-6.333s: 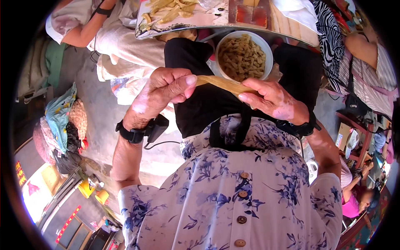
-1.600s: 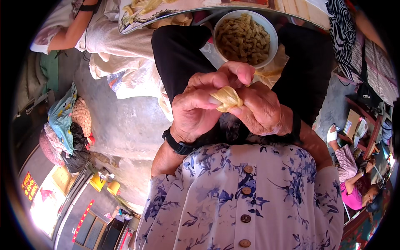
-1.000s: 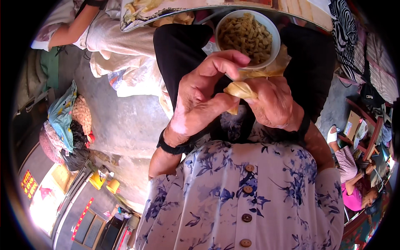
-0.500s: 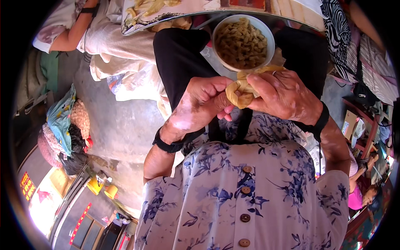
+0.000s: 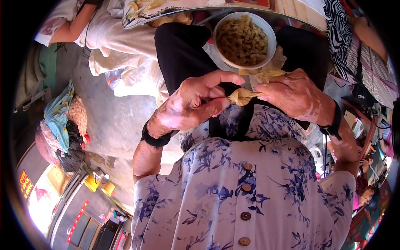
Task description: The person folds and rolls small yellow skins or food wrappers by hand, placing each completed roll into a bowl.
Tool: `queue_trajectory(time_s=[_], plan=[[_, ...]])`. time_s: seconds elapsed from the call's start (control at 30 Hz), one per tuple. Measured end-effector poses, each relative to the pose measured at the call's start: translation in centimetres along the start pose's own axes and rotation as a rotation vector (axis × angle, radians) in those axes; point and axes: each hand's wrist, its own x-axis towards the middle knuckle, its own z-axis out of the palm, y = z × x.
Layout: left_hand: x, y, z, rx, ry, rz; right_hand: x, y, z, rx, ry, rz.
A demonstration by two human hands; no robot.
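Both my hands meet in front of my chest over my lap. My left hand (image 5: 192, 103) pinches one end of a small folded yellow dough wrapper (image 5: 243, 96) between thumb and fingers. My right hand (image 5: 294, 95) grips the wrapper's other end, with more yellow wrapper bunched under its fingers. Just beyond the hands a white bowl (image 5: 222, 56) full of brownish chopped filling rests on my black-trousered lap.
A tray (image 5: 175, 9) with yellow food lies at the top edge. A seated person in pale clothes (image 5: 112, 37) is at upper left, another in striped clothing (image 5: 354, 46) at the right. Bags (image 5: 62, 121) lie on the concrete floor to the left.
The wrapper has been folded from a flat strip into a small pinched parcel. Both hands have moved slightly lower and apart, stretching the wrapper between them.
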Motion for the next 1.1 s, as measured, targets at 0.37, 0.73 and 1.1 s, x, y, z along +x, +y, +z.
queue_trajectory(time_s=[0.37, 0.73, 1.1], plan=[[-2.2, 0.3, 0.5, -0.238, 0.056, 0.014, -0.3, -0.6, 0.1, 0.227, 0.029, 0.026], [-1.1, 1.3, -0.3, 0.197, 0.063, 0.069, 0.1, -0.2, 1.3, 0.347, 0.029, 0.048], [0.4, 1.1, 1.4, 0.409, 0.023, 0.378, -0.2, -0.8, 0.0, 0.415, -0.142, 0.146]])
